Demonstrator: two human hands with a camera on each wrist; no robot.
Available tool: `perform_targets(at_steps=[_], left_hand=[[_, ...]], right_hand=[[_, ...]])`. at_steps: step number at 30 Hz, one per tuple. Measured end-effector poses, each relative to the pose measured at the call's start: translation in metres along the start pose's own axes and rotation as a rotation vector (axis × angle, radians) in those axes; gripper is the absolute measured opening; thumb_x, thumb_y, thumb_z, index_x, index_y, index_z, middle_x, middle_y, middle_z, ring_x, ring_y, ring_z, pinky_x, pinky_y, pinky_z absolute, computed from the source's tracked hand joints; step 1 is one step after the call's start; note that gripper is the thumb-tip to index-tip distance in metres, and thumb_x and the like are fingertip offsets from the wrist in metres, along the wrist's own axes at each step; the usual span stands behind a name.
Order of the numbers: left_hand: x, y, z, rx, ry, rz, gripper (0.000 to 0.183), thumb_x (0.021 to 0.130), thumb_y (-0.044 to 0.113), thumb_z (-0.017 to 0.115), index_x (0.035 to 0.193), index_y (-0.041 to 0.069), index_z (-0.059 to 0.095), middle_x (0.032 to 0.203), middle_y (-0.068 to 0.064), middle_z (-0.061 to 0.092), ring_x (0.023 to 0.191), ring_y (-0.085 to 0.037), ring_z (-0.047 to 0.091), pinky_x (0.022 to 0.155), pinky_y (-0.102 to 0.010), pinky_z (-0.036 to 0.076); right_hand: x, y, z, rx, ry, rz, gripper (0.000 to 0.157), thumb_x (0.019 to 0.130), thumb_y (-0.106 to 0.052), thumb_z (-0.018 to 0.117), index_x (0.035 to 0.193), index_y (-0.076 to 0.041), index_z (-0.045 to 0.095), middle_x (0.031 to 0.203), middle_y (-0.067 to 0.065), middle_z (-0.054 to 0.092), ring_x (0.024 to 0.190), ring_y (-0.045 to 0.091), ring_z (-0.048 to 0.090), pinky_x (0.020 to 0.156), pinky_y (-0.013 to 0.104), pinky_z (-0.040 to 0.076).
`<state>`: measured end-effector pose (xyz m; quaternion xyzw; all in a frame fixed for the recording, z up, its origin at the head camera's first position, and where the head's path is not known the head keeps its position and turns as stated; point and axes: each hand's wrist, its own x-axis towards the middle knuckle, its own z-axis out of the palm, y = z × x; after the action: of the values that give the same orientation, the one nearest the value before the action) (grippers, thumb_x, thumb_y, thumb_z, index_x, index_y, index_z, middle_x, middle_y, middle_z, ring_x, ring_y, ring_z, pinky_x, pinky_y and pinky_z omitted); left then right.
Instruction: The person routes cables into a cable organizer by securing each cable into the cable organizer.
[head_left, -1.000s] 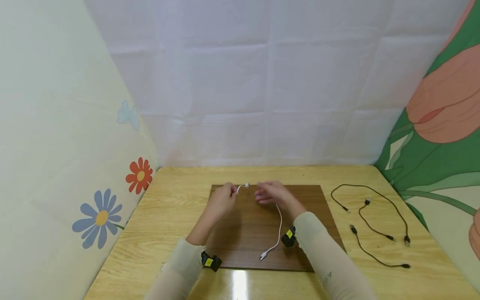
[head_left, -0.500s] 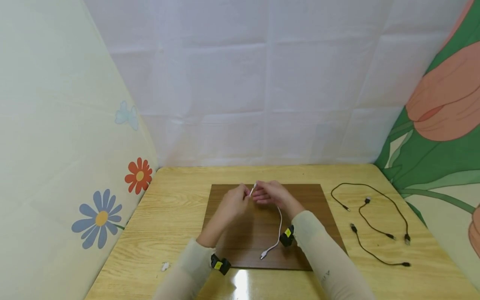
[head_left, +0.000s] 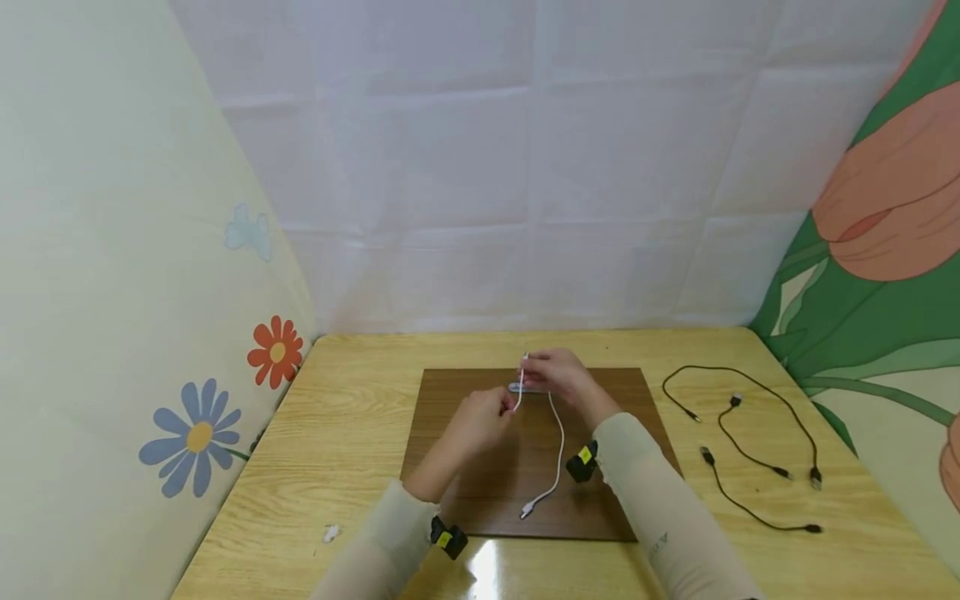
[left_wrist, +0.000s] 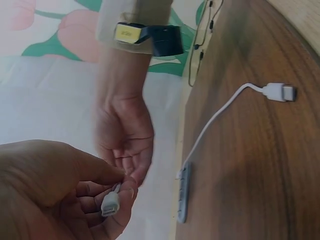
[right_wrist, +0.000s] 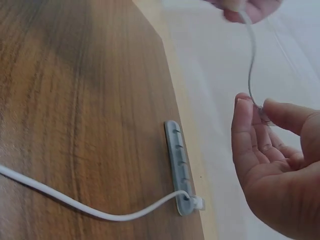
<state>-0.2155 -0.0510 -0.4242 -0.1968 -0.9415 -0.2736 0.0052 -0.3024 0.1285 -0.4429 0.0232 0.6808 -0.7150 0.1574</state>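
Observation:
My left hand (head_left: 480, 418) pinches a short white USB cable (right_wrist: 252, 65) between thumb and fingers. One plug (left_wrist: 110, 205) of it hangs below those fingertips. My right hand (head_left: 561, 377) pinches the cable's other end, so it spans both hands in the air above the back of the brown board (head_left: 480, 500). Beneath them, a grey cable organizer (right_wrist: 175, 157) with several slots lies along the board's back edge. A second white cable (head_left: 561, 450) sits in its right end slot, its plug (right_wrist: 198, 202) sticking out behind; the other plug (left_wrist: 277, 92) lies toward the board's front.
Three black cables lie on the wooden table (head_left: 330, 433) right of the board: a long curved cable (head_left: 780, 400), a shorter cable (head_left: 738, 446) and a front cable (head_left: 738, 504). A small white scrap (head_left: 332, 532) is at front left. Fabric walls (head_left: 525, 167) enclose the table.
My left hand has moved right and toward me with the white cable. My right hand has taken hold of its other end and risen slightly, uncovering the organizer.

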Motion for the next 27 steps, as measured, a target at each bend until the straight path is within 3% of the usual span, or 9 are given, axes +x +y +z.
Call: perform_targets(at_steps=[4,7,14,23,27], left_hand=[[0.002,-0.003,0.010,0.030,-0.010,0.030,0.006,0.091,0.009,0.071,0.095,0.008,0.073,0.082,0.000,0.071,0.072,-0.014,0.062,0.064,-0.029,0.050],[0.003,-0.005,0.016,0.052,-0.014,0.048,0.006,0.089,0.009,0.073,0.095,0.009,0.074,0.082,0.002,0.072,0.076,-0.016,0.066,0.067,-0.032,0.052],[0.003,-0.008,0.028,0.107,-0.022,0.078,0.007,0.089,0.014,0.075,0.083,0.012,0.072,0.072,0.005,0.066,0.067,-0.013,0.060,0.061,-0.029,0.048],[-0.001,-0.003,0.041,0.204,-0.029,0.126,0.010,0.092,0.017,0.074,0.082,0.013,0.077,0.077,0.001,0.072,0.073,-0.019,0.068,0.067,-0.032,0.054],[-0.001,-0.001,0.046,0.251,-0.031,0.147,0.012,0.092,0.018,0.074,0.081,0.015,0.077,0.077,0.001,0.072,0.073,-0.020,0.068,0.065,-0.032,0.053]], right_hand=[[0.002,-0.002,-0.004,-0.002,0.018,-0.010,0.039,0.099,0.000,0.060,0.132,0.019,0.050,0.089,0.011,0.072,0.069,0.008,0.068,0.070,0.022,0.059],[0.001,-0.004,-0.005,-0.026,0.039,-0.021,0.036,0.097,0.002,0.060,0.129,0.019,0.052,0.089,0.010,0.071,0.067,0.008,0.067,0.069,0.021,0.058],[0.003,-0.003,-0.009,-0.152,0.098,-0.044,0.029,0.093,0.004,0.064,0.119,0.016,0.059,0.082,0.006,0.069,0.066,0.007,0.067,0.068,0.022,0.058],[0.004,0.004,-0.015,-0.317,0.162,-0.048,0.034,0.092,0.003,0.065,0.123,0.016,0.060,0.094,0.021,0.073,0.068,0.011,0.069,0.075,0.031,0.061],[0.004,0.006,-0.016,-0.365,0.182,-0.053,0.033,0.091,0.002,0.066,0.121,0.015,0.063,0.087,0.019,0.074,0.065,0.011,0.070,0.074,0.032,0.061]])
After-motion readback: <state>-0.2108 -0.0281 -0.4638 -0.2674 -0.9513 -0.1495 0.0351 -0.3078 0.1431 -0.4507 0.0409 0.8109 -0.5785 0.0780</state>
